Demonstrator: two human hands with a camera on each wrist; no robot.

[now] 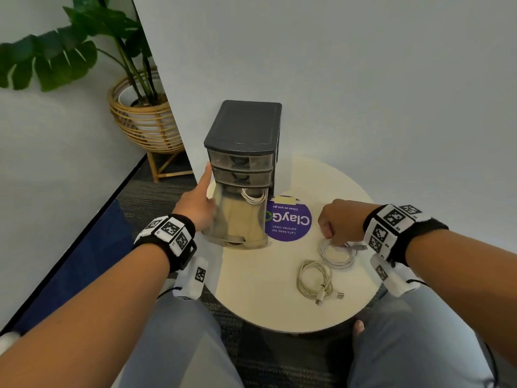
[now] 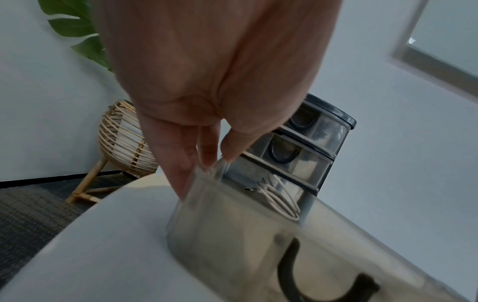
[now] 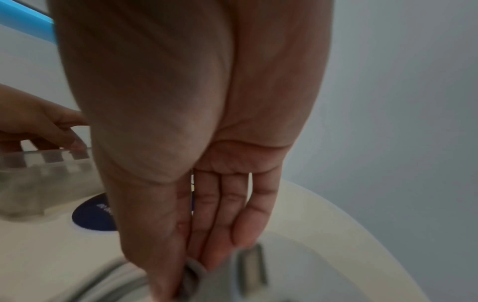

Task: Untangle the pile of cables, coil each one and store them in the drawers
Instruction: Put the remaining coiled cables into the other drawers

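A dark grey drawer unit point(image 1: 243, 127) stands at the back of a round cream table point(image 1: 265, 289). Its clear bottom drawer point(image 1: 237, 219) is pulled far out, and a coiled white cable point(image 1: 253, 196) lies at its back end. My left hand point(image 1: 198, 203) holds the drawer's left wall, thumb and fingers pinching the rim point(image 2: 207, 159). My right hand point(image 1: 335, 222) reaches down at the right and pinches a coiled white cable point(image 1: 337, 256) near its plug point(image 3: 252, 263). A beige coiled cable point(image 1: 314, 278) lies loose nearer to me.
A purple round sticker point(image 1: 289, 219) lies between the drawer and my right hand. The upper two drawers are pushed in. A plant in a rattan basket point(image 1: 145, 119) stands on the floor behind left. The wall runs close behind the unit. My knees sit under the table's near edge.
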